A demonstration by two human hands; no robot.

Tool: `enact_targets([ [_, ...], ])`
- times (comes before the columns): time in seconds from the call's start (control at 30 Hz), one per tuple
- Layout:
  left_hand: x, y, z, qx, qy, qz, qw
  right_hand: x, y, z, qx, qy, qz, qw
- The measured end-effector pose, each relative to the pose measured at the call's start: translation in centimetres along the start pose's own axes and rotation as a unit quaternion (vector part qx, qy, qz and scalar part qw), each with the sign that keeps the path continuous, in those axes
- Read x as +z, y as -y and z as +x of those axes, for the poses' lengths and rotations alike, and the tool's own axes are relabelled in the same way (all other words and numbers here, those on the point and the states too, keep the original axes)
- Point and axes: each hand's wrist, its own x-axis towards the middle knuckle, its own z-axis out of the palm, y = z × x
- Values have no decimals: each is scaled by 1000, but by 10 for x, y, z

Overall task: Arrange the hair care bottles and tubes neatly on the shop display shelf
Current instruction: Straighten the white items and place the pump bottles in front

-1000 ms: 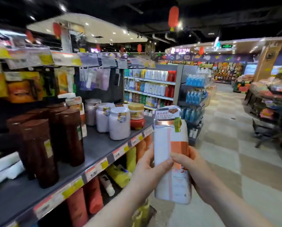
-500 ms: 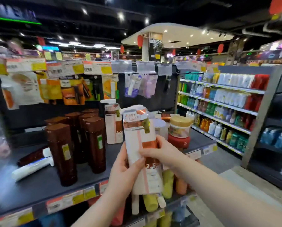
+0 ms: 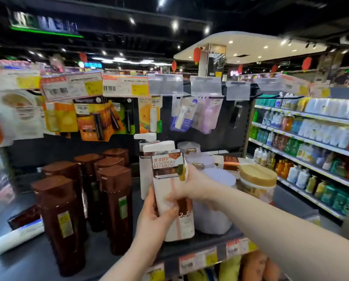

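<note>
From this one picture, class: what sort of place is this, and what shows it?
Probably a supermarket toiletries aisle: red-and-yellow paper price tags along the dark shelf edge, tall brown plastic bottles standing in rows, and stocked shelving across the aisle.

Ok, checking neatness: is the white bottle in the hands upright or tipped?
Upright: the white bottle has cap up, base down; left hand and right hand grip it.

Left of the left hand (image 3: 155, 216) stand six brown bottles (image 3: 116, 209) and lie two tubes (image 3: 17, 236), one white, one dark. Right of the right hand (image 3: 190, 185) are three pale jars (image 3: 210, 218) and one gold-lid jar (image 3: 258, 175). The hands hold one white bottle (image 3: 181, 226), with a second white bottle (image 3: 145, 179) just behind.
</note>
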Motion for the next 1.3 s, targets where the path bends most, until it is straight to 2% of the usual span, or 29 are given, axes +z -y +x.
enact_targets([
  [0.13, -1, 5, 11, -2, -29, 35, 999, -4, -10, 30, 29, 55, 50, 997],
  [0.23, 0, 13, 18, -12, -65, 63, 996, -3, -15, 58, 10, 64, -1, 998],
  [0.4, 3, 21, 26, -30, -132, 132, 982, -22, -9, 79, 34, 163, -65, 984],
  [0.5, 7, 18, 31, -31, -134, 172, 975, -30, -2, 88, 28, 195, -110, 974],
  [0.63, 12, 17, 40, -38, -140, 213, 966, -29, -2, 100, 15, 190, -133, 973],
  [0.77, 6, 18, 50, -13, -167, 230, 959, -27, -4, 101, -41, 182, -142, 972],
  [0.83, 3, 18, 51, -20, -172, 231, 957, -33, -4, 102, -48, 202, -153, 966],
  [0.93, 1, 22, 51, -34, -185, 237, 953, -49, -3, 111, -35, 218, -238, 946],
  [1.0, -1, 24, 51, -36, -188, 239, 952, -57, -2, 127, -52, 171, -265, 948],
  [1.1, -1, 24, 50, -38, -196, 241, 950, -57, -1, 150, -91, 80, -227, 966],
  [1.17, -1, 23, 50, -38, -192, 244, 950, -54, -1, 163, -114, 58, -229, 965],
  [1.23, -1, 23, 50, -41, -190, 247, 949, -51, -3, 172, -139, 74, -244, 957],
  [1.3, -1, 23, 50, -44, -189, 247, 950, -50, -6, 178, -130, 131, -209, 960],
])
